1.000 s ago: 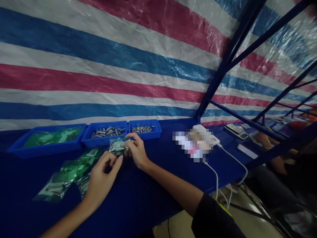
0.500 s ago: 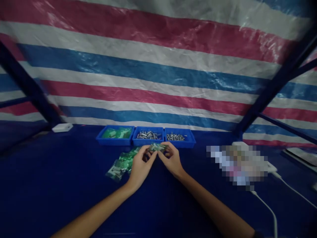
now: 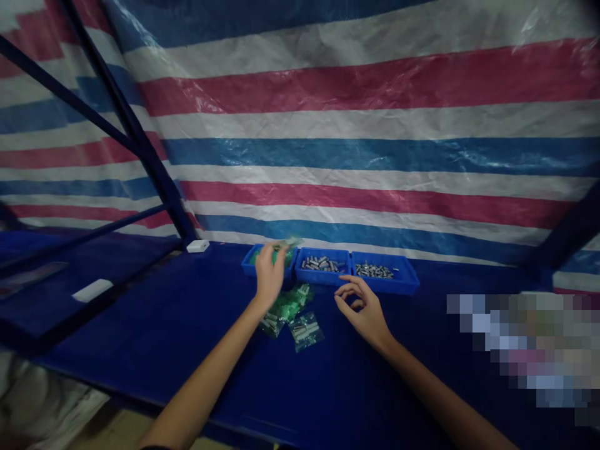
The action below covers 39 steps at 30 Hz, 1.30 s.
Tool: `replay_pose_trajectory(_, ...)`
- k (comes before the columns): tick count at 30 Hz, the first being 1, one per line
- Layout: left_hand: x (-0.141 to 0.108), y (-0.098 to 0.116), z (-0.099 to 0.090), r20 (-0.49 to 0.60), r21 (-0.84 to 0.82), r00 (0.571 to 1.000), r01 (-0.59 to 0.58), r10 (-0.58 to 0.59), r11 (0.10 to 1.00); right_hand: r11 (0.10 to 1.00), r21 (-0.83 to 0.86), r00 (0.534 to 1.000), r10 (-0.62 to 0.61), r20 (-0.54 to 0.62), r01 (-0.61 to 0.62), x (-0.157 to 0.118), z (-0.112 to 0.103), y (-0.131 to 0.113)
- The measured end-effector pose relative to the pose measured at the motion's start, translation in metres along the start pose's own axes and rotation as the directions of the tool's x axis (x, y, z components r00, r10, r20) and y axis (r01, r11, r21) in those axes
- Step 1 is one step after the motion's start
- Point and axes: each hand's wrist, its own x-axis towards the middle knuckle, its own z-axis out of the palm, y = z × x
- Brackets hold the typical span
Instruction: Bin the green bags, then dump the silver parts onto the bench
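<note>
Our left hand (image 3: 270, 270) is pinching a small translucent plastic bag (image 3: 293, 240) at the back of the leftmost blue plastic tray (image 3: 249, 269), handling calling for a steady grip; our right hand (image 3: 369, 314) is curling half-open, seemingly empty, right of that tray.

Coarse mosaic squares (image 3: 539, 350) at the lower right, cut by the edge
Whatever lies beneath is unreadable. The small clear packet (image 3: 292, 241) in the left hand (image 3: 270, 270) is blurred, its contents unclear; that hand partly hides the blue plastic tray (image 3: 249, 270) of green packets.
</note>
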Motion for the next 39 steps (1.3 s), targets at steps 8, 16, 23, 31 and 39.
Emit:
replay_pose_trajectory(8, 0.043, -0.075, -0.035, 0.027, 0.401, 0.998, 0.047, -0.063, 0.915, 0.999, -0.005, 0.998, 0.043, 0.05, -0.043, -0.001, 0.001, 0.005)
replay_pose_trajectory(16, 0.034, -0.097, -0.039, 0.288, 0.661, 0.952, -0.123, -0.1, 0.74, 0.997, -0.045, 0.991, 0.074, 0.111, -0.069, -0.002, 0.001, 0.002)
replay_pose_trajectory(23, 0.029, -0.083, -0.038, 0.259, 0.686, 0.966, -0.178, -0.009, 0.705, 0.997, -0.053, 0.99, 0.062, 0.124, -0.056, -0.003, 0.002, 0.0)
replay_pose_trajectory(31, 0.025, -0.05, -0.039, 0.367, 0.695, 0.927, -0.219, -0.075, 0.685, 0.967, -0.249, 0.966, 0.018, 0.258, 0.049, -0.006, 0.002, 0.003)
replay_pose_trajectory(39, 0.005, 0.001, -0.039, 0.648, 0.586, 0.69, -0.181, -0.323, 0.79, 0.824, -0.494, 0.823, 0.063, 0.564, 0.276, -0.015, 0.003, -0.007)
